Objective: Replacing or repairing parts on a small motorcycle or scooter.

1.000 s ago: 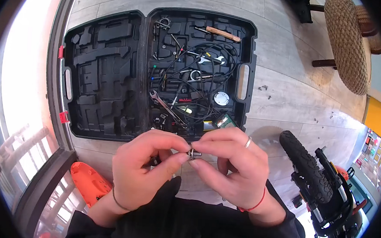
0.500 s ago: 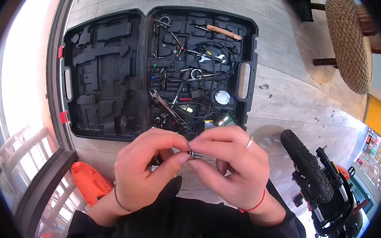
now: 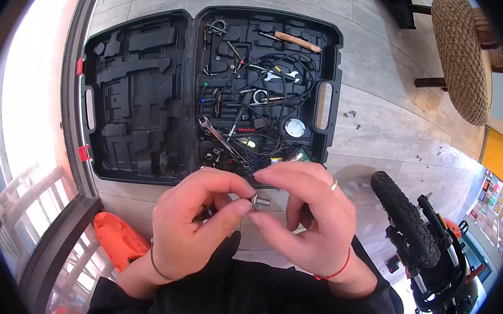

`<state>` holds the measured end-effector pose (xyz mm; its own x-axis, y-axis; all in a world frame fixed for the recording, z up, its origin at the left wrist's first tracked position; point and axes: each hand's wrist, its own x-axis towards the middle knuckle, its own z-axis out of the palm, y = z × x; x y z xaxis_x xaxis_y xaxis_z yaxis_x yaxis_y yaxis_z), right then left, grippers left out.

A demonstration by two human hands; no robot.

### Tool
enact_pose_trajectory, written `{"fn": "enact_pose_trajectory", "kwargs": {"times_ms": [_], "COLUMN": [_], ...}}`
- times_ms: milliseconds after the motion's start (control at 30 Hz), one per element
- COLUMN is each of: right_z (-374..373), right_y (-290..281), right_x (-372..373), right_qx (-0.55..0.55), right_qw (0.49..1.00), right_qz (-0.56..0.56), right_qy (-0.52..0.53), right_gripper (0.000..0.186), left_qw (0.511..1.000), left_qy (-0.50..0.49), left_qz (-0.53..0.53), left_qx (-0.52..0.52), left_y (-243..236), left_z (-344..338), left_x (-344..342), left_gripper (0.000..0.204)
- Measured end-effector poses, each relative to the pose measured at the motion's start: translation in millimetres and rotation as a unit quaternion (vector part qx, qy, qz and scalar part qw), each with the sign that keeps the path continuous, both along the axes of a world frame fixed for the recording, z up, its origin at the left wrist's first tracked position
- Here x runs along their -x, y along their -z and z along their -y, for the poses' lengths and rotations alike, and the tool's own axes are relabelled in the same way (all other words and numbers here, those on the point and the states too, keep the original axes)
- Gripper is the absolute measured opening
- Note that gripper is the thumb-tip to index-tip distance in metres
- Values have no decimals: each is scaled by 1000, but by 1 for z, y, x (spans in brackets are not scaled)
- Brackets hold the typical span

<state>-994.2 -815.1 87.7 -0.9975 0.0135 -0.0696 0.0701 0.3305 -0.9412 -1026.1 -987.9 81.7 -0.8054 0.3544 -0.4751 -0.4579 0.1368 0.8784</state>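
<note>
A small metal bolt [image 3: 262, 202] with a washer-like ring at its head is pinched between the thumb and forefinger of my left hand [image 3: 198, 223]. Its threaded end points right. Around that end my right hand [image 3: 317, 218] holds thumb and forefinger apart, the fingertips clear of the thread. Dark bits show behind the curled fingers of both hands, too hidden to name. Just beyond the hands lies an open black toolbox [image 3: 195, 96]. In its right half are an open-ended wrench [image 3: 223, 142], a second wrench [image 3: 282, 76] and tangled black cable [image 3: 303, 62].
The toolbox also holds a wooden-handled tool [image 3: 297, 42] and a round silver disc [image 3: 295, 128]. On the right stands a machine with a knobby tyre [image 3: 400, 215]. Small bits [image 3: 352, 113] lie on the floor. An orange plastic part [image 3: 118, 241] sits left, beside a glass door frame [image 3: 55, 254].
My right thumb and forefinger have spread apart and let go of the bolt's threaded end. The bolt stays in my left hand, now more exposed.
</note>
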Motion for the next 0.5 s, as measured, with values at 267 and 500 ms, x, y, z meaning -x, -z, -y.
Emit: {"fn": "enact_pose_trajectory", "kwargs": {"times_ms": [267, 500], "right_z": [-1, 1], "right_y": [2, 1], "right_x": [-1, -1], "right_qx": [-13, -18], "right_qw": [1000, 1000], "right_qz": [-4, -22], "right_qy": [-9, -6], "right_gripper": [36, 36], "left_qw": [1000, 999], "left_qy": [-2, 7], "left_qz": [-12, 20], "left_qx": [-11, -23], "left_y": [1, -1], "left_z": [-1, 0], "left_x": [-1, 0], "left_gripper": [14, 16]}}
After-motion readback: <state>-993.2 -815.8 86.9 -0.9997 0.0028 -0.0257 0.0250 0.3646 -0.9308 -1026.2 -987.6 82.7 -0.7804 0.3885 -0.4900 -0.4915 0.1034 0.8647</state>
